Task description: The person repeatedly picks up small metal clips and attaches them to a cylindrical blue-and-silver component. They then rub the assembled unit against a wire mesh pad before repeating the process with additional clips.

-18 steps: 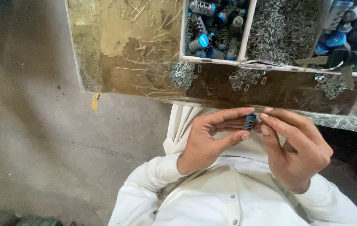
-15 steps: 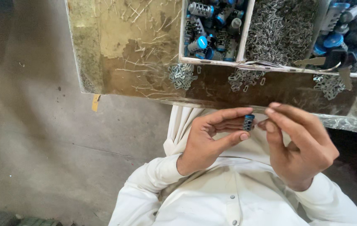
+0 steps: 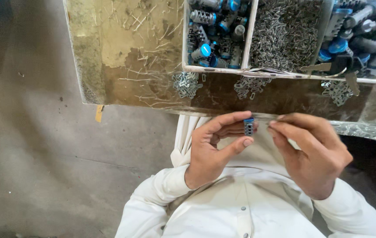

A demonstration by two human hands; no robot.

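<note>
While my left hand (image 3: 210,152) pinches a small blue-capped cylinder (image 3: 248,126) between thumb and forefinger, my right hand (image 3: 313,150) sits just beside it, fingertips (image 3: 272,128) drawn together near the part; whether they grip anything I cannot tell. Above, a tray (image 3: 216,69) on the worktop (image 3: 122,53) holds similar cylinders and metal bits.

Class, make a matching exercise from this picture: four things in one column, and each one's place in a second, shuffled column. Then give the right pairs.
Things:
1. small blue-capped cylinder
2. key
3. pile of small metal pins
4. right hand

Places:
A. middle compartment of the white tray
B. pinched in the left hand
C. on the tray's front rim, at right
D. beside the cylinder, fingertips close to it

Pairs: 1-B, 2-C, 3-A, 4-D
</note>
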